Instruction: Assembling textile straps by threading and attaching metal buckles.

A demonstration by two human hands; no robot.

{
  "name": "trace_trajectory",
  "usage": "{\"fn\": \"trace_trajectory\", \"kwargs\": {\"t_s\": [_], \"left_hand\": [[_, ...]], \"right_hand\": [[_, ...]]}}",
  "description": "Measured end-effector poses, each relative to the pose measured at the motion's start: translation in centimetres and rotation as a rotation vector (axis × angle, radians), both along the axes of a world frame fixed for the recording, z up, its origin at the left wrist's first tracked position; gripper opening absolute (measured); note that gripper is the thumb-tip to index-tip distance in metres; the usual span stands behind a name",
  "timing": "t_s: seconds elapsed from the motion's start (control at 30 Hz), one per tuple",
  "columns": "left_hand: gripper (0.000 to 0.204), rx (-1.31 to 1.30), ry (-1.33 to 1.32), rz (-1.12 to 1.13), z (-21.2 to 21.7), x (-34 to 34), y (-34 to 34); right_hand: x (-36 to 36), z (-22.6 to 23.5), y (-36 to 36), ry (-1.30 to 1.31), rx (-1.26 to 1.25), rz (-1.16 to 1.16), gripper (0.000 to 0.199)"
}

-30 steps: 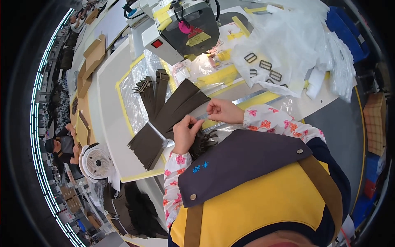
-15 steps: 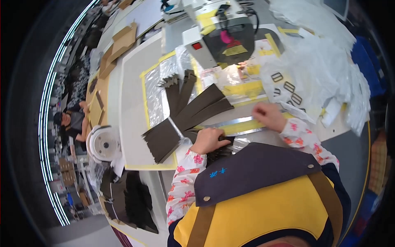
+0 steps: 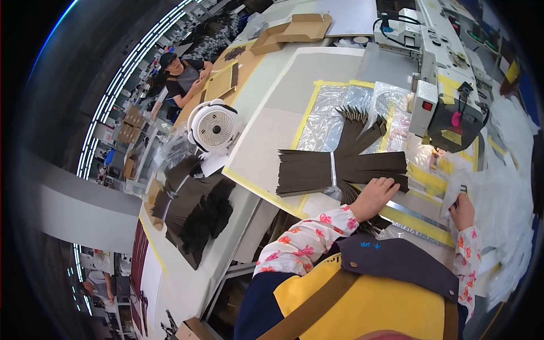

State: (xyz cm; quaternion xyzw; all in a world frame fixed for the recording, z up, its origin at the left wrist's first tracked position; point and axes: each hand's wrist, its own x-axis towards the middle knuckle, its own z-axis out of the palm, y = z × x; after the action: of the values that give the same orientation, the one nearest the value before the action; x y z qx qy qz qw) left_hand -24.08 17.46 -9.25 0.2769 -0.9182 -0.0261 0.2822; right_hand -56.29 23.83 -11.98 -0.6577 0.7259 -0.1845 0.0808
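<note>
My left hand (image 3: 374, 198) lies at the near right end of a bundle of dark brown fabric strips (image 3: 306, 171). Its fingers are bent and close on the strip ends; the thumb is partly hidden. A pale band wraps the bundle's middle, and more strips (image 3: 350, 136) fan out behind it. To the right, my right hand (image 3: 462, 211) is closed, with a small dark buckle (image 3: 463, 188) at its fingertips, beside crumpled white plastic (image 3: 498, 209). Between the hands runs a shiny metal strip (image 3: 419, 218) with yellow tape along it.
A white machine (image 3: 422, 107) with a dark head (image 3: 453, 127) stands behind the work. Left are a white fan (image 3: 212, 127) and more dark strips (image 3: 195, 215) on a side table. Behind lies an opened cardboard box (image 3: 303, 28). A co-worker (image 3: 184, 79) sits beyond.
The view has turned, so everything sits further right. My right hand has moved from above the metal strip to the edge of the white plastic. My left hand stays by the strip ends.
</note>
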Motion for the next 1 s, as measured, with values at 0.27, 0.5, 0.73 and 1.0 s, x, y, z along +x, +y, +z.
{"fn": "trace_trajectory", "kwargs": {"t_s": [0.27,0.5,0.73,1.0], "left_hand": [[0.018,0.094,0.067,0.085,-0.3,0.7,-0.1],[0.008,0.126,-0.196,-0.041,-1.2,-0.5,-1.7],[0.013,0.658,0.269,-0.105,0.8,-1.1,-2.5],[0.015,0.705,0.593,0.075,1.0,-0.1,-1.3]], "right_hand": [[0.6,2.9,-0.7,-0.029,0.004,0.011,0.02],[1.3,6.6,1.5,-0.331,-0.244,-0.109,0.008],[12.4,2.7,-1.1,-1.452,0.063,-0.07,0.018],[17.7,2.1,-3.1,-1.657,0.27,0.042,0.012]]}}
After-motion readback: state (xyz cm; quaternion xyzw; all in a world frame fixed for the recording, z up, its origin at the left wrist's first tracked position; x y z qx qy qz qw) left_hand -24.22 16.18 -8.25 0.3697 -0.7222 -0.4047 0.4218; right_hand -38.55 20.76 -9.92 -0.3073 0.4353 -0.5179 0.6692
